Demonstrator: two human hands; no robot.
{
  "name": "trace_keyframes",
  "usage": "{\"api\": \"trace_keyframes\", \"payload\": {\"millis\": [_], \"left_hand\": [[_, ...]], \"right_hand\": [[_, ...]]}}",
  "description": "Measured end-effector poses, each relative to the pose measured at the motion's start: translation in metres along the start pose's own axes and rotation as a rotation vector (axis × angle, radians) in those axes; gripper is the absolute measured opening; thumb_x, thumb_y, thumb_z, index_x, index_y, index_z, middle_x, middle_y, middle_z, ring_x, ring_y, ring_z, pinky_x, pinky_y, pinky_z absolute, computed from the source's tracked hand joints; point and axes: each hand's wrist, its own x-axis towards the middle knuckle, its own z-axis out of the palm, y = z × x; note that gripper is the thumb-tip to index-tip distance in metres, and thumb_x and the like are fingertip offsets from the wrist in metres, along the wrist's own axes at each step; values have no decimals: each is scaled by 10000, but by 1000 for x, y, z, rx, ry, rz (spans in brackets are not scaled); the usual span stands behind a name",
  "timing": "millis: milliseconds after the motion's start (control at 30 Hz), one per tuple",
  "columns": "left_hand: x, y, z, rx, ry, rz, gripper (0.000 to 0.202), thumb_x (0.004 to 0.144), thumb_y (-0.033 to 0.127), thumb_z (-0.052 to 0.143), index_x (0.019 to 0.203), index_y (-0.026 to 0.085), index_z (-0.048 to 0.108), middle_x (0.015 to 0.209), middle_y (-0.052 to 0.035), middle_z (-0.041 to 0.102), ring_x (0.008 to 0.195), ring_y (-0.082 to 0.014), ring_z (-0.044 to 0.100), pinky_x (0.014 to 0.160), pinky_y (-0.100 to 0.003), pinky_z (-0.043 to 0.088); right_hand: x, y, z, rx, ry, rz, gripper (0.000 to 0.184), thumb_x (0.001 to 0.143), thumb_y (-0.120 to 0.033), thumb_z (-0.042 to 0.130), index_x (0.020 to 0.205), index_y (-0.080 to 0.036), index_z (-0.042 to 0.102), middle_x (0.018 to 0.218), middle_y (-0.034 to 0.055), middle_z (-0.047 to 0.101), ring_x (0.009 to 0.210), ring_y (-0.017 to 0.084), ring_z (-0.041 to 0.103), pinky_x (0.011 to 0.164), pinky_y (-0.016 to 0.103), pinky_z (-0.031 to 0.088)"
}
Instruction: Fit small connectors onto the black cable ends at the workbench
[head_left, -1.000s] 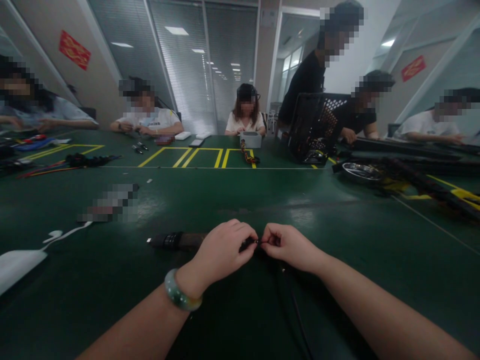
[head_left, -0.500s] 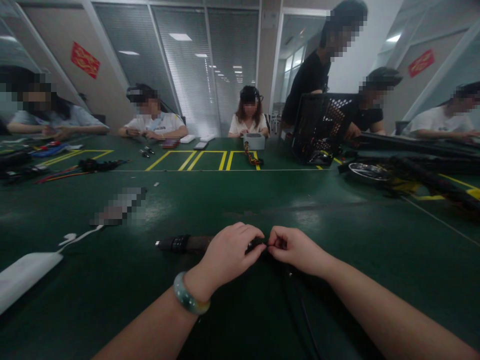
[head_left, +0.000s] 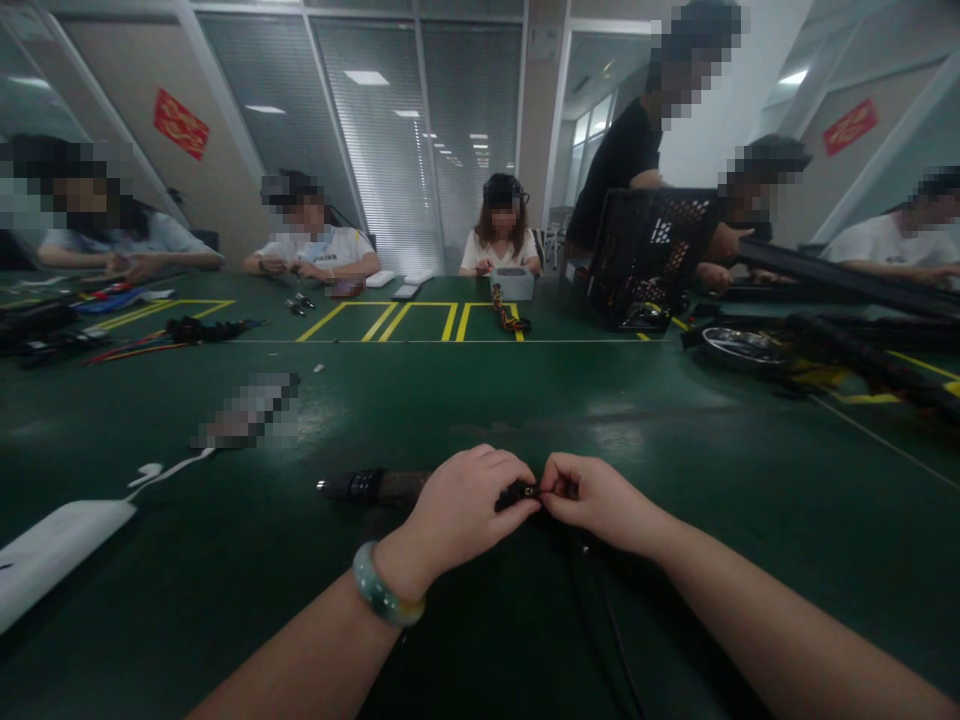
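A dark cylindrical tool with a bright metal tip, which looks like an electric screwdriver (head_left: 401,488), lies crosswise on the green table; its rear half is behind my left hand. My left hand (head_left: 469,495), with a green bangle (head_left: 381,588) at the wrist, is closed around the black end piece (head_left: 514,493). A small brass-coloured part shows at that piece's right end. Against it, my right hand (head_left: 589,500) pinches thumb and forefinger together on something too small to name. Below the hands a black cable (head_left: 619,635) runs toward me.
A white power strip (head_left: 67,550) with a white cable lies at left, near a blurred-out flat object (head_left: 251,410). A black computer case (head_left: 645,255) stands far right, beside a fan (head_left: 735,345). Loose wires (head_left: 199,330) lie far left. Several people sit or stand across the table.
My hands stay together in nearly the same pose; slightly more of the brass-coloured part shows between them. Across the table, a co-worker's long black bar has been raised at its near-case end.
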Motion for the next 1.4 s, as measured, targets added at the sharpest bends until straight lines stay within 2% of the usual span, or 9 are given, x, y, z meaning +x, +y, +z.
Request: {"api": "trace_keyframes", "payload": {"millis": [133, 433, 633, 767, 1133, 1400], "left_hand": [[0, 0, 1, 17, 5, -1, 168, 900, 338, 530, 965, 214, 623, 1006, -30, 633, 924, -200, 556, 833, -367, 451], [1, 1, 1, 17, -11, -7, 126, 868, 250, 557, 978, 238, 620, 982, -6, 638, 919, -192, 555, 821, -355, 450], [0, 2, 0, 25, 12, -19, 194, 872, 361, 565, 993, 219, 618, 996, -27, 634, 918, -199, 559, 818, -358, 457], [0, 2, 1, 18, 11, -18, 142, 896, 309, 531, 960, 223, 624, 1003, -19, 637, 932, -194, 558, 842, -365, 452], [0, 1, 2, -2, 8, -17, 131, 857, 243, 564, 975, 238, 620, 997, -3, 639, 916, -190, 558, 826, -357, 455], [0, 3, 0, 16, 4, -32, 154, 885, 326, 544, 961, 216, 621, 1032, -23, 636, 950, -201, 564, 843, -377, 454]], "right_hand": [[1, 2, 2, -7, 13, -2, 29, 802, -200, 583, 823, -181, 577, 675, -39, 560, 596, 98, 504, 527, 192, 365], [0, 1, 1, -16, 9, -11, 30, 806, -206, 584, 827, -188, 572, 687, -40, 566, 606, 100, 515, 534, 193, 364], [-1, 0, 1, -8, 8, -4, 30, 796, -194, 585, 821, -178, 578, 692, -31, 570, 607, 103, 515, 537, 196, 371], [-1, -2, 0, -12, 4, -1, 38, 799, -203, 585, 827, -178, 587, 700, -27, 575, 611, 105, 515, 538, 197, 374], [-1, -6, 1, -20, 18, -22, 19, 795, -194, 579, 795, -179, 568, 664, -42, 542, 590, 94, 483, 530, 192, 353], [-2, -4, 2, -42, 46, -25, 21, 791, -186, 579, 807, -175, 586, 663, -36, 547, 591, 96, 491, 521, 193, 336]]}}
